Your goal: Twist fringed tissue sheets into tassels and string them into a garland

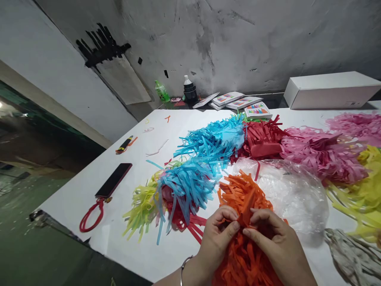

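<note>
An orange tissue-paper tassel point(248, 256) with many cut strips lies at the table's near edge, its fringe spreading above and below both hands. My left hand point(218, 234) pinches the tassel's uncut middle between thumb and fingers. Close beside it, my right hand point(268, 236) pinches the same middle band, the two thumbs almost meeting. Just behind is a clear plastic bag point(293, 194). To the left lie blue tassels point(190, 178) over red strips point(181, 218) and a yellow-green tassel point(141, 208).
Red point(263, 139), pink point(324, 153) and yellow tassels point(372, 171) lie at the right. A phone point(114, 180) with a red strap and a cutter knife point(124, 145) sit left. Printed packs point(244, 102), a white box point(333, 93) and bottles point(189, 91) stand along the wall.
</note>
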The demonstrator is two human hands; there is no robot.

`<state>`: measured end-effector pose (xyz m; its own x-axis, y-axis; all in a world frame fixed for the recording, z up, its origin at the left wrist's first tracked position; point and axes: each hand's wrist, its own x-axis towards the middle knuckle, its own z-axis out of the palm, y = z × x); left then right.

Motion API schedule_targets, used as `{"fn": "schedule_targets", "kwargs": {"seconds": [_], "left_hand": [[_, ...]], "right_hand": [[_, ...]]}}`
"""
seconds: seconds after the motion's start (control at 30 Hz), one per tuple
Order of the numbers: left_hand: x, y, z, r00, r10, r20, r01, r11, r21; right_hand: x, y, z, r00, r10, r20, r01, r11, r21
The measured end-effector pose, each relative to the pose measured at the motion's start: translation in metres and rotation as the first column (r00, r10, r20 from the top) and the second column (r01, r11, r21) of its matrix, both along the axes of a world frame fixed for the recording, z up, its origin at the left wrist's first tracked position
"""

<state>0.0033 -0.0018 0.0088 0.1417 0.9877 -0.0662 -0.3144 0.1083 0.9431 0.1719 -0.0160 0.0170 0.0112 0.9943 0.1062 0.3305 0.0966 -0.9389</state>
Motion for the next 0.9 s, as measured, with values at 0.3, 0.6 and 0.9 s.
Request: {"fn": "schedule_targets", "kwargs": {"seconds": [0.3, 0.6, 0.9], "left_hand": [[0.004, 0.000, -0.005, 0.973, 0.024, 0.230, -0.004, 0.996, -0.089], [0.000, -0.002, -0.006, 0.982, -0.007, 0.187, 0.014, 0.999, -0.037], [-0.001, -0.003, -0.010, 0.998, 0.005, 0.070, -0.007, 1.000, 0.030]], "right_hand": [[0.004, 0.001, 0.017, 0.945, 0.045, 0.325, -0.220, 0.822, 0.525], [-0.003, 0.003, 0.017, 0.946, 0.009, 0.323, -0.173, 0.858, 0.484], [-0.003, 0.003, 0.017, 0.955, 0.020, 0.296, -0.170, 0.855, 0.490]]}}
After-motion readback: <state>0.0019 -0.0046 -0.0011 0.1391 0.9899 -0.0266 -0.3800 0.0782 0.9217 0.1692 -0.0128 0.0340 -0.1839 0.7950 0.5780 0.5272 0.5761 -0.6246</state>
